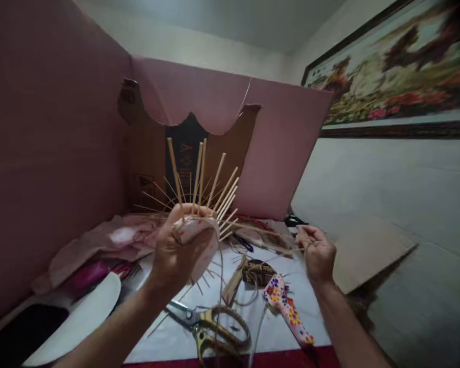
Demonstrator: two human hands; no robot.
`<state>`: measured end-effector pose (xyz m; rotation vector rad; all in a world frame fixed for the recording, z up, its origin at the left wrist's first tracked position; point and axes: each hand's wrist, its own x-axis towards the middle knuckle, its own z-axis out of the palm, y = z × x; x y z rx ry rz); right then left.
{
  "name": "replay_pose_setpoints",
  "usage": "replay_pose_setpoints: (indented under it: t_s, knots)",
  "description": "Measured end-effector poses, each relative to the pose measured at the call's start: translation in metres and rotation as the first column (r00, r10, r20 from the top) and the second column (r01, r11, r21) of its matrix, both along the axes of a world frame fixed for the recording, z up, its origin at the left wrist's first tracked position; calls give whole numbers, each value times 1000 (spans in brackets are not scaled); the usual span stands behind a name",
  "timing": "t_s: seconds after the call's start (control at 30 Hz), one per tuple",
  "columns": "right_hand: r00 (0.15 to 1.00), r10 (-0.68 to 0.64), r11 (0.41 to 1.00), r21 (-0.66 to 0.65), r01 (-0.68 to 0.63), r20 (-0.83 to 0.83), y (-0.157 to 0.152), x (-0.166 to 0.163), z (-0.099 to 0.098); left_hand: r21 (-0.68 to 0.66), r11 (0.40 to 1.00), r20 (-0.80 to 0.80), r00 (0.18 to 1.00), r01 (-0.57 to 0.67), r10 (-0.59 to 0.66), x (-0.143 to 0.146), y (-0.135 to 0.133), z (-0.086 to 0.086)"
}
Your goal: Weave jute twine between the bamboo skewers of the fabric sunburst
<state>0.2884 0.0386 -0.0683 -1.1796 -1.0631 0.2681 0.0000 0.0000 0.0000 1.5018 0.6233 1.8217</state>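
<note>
My left hand [176, 253] is raised and closed around a pink base piece [193, 232] from which several thin wooden sticks [205, 179] fan out upward and sideways. A thin twine [219, 255] hangs from the piece down toward the table. My right hand [317, 251] is off to the right at the same height, its fingers pinched on the twine's other end, which runs to the sticks.
Gold-handled scissors [210, 324] lie on the white table [264, 332], beside a flower-patterned glue gun [287, 309] and a dark small box [258, 271]. Pink cardboard panels [53, 153] wall the left and back. A cardboard sheet [368, 250] lies right; crumpled pink paper [111, 240] lies left.
</note>
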Motion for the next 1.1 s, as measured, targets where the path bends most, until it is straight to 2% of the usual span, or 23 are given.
replay_pose_setpoints:
  t_s: [0.13,0.23,0.3,0.33,0.37,0.4,0.47,0.5,0.6,0.7,0.87,1.1]
  knots:
    - [993,102,989,-111,-94,67,-1,3,-1,5,1000,68,997,20,-21,-11,4,-1]
    - [953,270,936,-272,-225,141,-3,-2,0,-87,989,159,982,120,-105,-17,8,4]
    - [878,424,865,-387,-319,222,-11,-12,5,-173,970,209,969,169,-132,-20,11,7]
    - [781,536,807,-467,-362,321,-17,-21,10,-203,961,226,964,186,-139,-21,12,9]
    - [714,575,797,-471,-377,401,-24,-32,16,-222,954,237,961,200,-146,-21,13,10]
    - [688,558,823,-418,-385,465,-32,-45,22,-233,950,243,958,209,-151,-22,13,11]
    - [716,426,904,-233,-359,553,-50,-75,34,-240,947,244,957,216,-156,-21,13,11]
    - [723,385,921,-193,-338,574,-58,-90,38,-236,947,242,957,218,-160,-21,13,10]
    - [614,484,875,-362,-322,623,-75,-130,40,-197,951,229,955,237,-190,-19,13,8]
    - [604,493,870,-378,-317,627,-78,-150,32,-154,948,189,950,279,-249,-17,12,3]
    - [602,584,812,-375,-447,545,-77,-150,24,-129,923,152,927,362,-342,-16,11,-1]
    - [581,633,774,-440,-455,512,-87,-137,17,-75,908,104,909,412,-404,-20,12,-6]
